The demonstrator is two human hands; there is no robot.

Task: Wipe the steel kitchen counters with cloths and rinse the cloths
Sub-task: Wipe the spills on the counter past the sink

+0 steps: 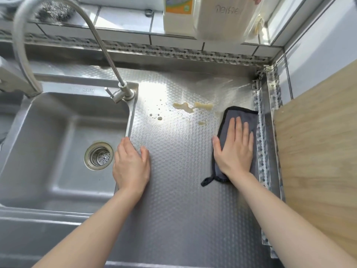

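A grey cloth (240, 115) with a dark hem lies flat on the embossed steel counter (173, 190), close to its right edge. My right hand (234, 149) presses down on the cloth with straight fingers. My left hand (131, 165) rests flat on the counter at the sink's right rim, holding nothing. A yellowish spill (191, 107) and small droplets (159, 118) lie on the counter beyond both hands, left of the cloth's far end.
A steel sink (48, 144) with a drain strainer (99, 155) is at the left. Its curved tap (119, 93) stands at the sink's back right corner. A white detergent jug (208, 16) and steel scourer (54, 10) sit on the tiled ledge. A wooden board (318, 151) borders the right.
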